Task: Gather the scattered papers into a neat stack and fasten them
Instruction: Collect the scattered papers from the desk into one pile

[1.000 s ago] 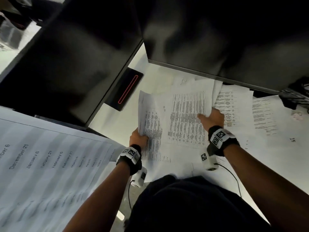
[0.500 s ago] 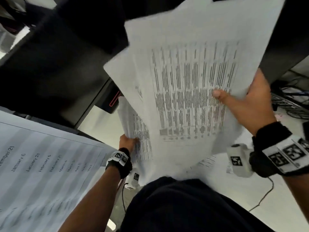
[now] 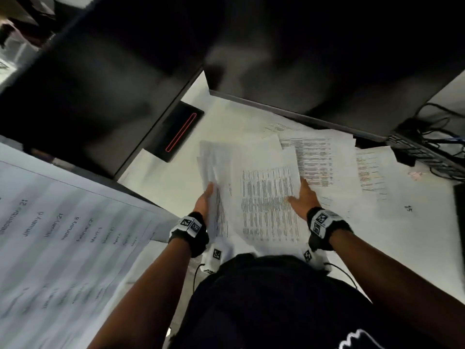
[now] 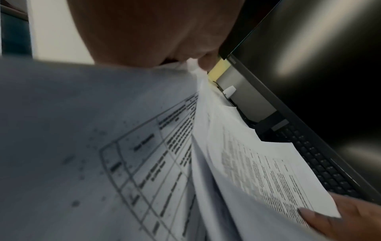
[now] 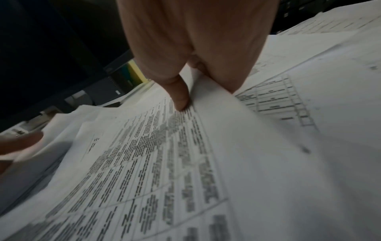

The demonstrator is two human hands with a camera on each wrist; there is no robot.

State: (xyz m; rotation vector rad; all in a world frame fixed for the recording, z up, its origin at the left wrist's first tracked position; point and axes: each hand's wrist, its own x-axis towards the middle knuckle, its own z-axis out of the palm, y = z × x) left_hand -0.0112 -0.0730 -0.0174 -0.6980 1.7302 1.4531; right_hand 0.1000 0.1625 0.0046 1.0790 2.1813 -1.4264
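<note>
Head view shows the gathered sheets between both hands on the bench, left hand gripping their left edge, right hand pinching their right edge, while loose papers lie far-right, nearer the right hand.

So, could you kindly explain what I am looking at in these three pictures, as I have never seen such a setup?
There is no machine here: a person works with bare hands and wears three cameras. The wide picture comes from the head camera, looking down at a white desk below two dark monitors. The other two come from wrist cameras, each looking along its hand. The left hand grips the left edge of a loose bundle of printed papers; the right hand pinches its right edge, thumb on top. More printed sheets lie scattered on the desk to the right, near a black keyboard. A large list of dates fills the left foreground.
</note>
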